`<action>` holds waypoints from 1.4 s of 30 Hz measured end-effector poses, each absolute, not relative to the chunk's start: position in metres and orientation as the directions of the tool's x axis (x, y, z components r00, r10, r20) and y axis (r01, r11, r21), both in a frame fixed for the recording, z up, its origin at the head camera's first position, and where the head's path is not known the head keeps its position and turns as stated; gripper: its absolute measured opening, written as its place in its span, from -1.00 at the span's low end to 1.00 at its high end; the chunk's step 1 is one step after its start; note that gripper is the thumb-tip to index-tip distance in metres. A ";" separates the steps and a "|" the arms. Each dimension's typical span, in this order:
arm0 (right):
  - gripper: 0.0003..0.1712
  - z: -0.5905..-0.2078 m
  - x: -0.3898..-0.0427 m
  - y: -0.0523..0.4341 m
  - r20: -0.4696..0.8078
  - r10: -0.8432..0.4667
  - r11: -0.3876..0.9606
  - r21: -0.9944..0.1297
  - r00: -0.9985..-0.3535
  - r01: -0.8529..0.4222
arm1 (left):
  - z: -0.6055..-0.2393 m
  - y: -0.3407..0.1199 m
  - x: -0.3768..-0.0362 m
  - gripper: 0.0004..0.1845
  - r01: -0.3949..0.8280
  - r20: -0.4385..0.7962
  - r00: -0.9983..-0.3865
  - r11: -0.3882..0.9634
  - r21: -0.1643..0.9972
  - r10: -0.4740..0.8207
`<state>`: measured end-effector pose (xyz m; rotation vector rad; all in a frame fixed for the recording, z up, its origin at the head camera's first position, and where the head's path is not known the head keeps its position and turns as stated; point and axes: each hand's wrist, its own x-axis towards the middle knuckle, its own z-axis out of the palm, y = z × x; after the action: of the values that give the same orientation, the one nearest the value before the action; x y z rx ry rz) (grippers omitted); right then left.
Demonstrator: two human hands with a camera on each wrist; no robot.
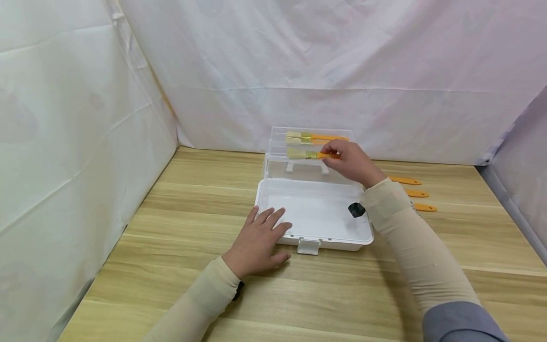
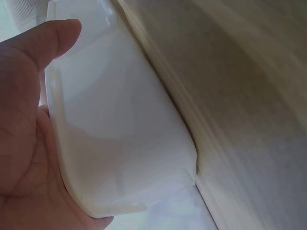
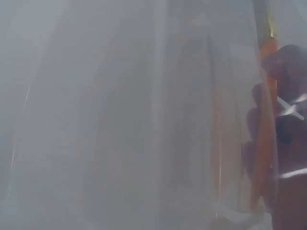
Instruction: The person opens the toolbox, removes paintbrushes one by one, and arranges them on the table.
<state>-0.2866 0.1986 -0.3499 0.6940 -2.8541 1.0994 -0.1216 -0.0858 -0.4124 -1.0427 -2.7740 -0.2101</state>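
Note:
A white plastic box point(image 1: 316, 216) stands open on the wooden table, its clear lid point(image 1: 278, 168) upright behind it. My right hand point(image 1: 344, 160) grips the orange handle of a brush point(image 1: 304, 155) and holds it against the lid's upper part. A second brush point(image 1: 315, 138) lies just above it. In the right wrist view the orange handle point(image 3: 265, 143) and my fingers point(image 3: 288, 124) show dimly through clear plastic point(image 3: 144, 120). My left hand point(image 1: 260, 235) rests flat with straight fingers at the box's front left corner; its palm point(image 2: 24, 124) touches the box wall point(image 2: 120, 134).
Three more orange brush handles point(image 1: 417, 194) lie on the table right of the box, partly hidden by my right forearm. White cloth walls point(image 1: 77, 142) close in the left, back and right. The box latch point(image 1: 308, 246) hangs at the front edge.

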 end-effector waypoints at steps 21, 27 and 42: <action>-0.84 -0.345 -0.283 0.198 0.198 -0.443 0.676 -0.567 -0.874 -0.471 | -0.416 -0.085 -0.124 -0.34 0.655 0.195 -0.749 0.752 0.076 0.633; -0.79 -0.340 -0.279 0.199 0.208 -0.430 0.692 -0.549 -0.879 -0.468 | -0.416 -0.085 -0.124 -0.34 0.658 0.197 -0.747 0.749 0.075 0.635; -0.77 -0.332 -0.269 0.214 0.239 -0.420 0.677 -0.560 -0.875 -0.478 | -0.417 -0.083 -0.126 -0.34 0.647 0.179 -0.756 0.759 0.066 0.629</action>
<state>-0.2688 0.2139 -0.3318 0.7497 -2.7936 0.9718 -0.1264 -0.0834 -0.4171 -1.0252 -2.8082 -0.1864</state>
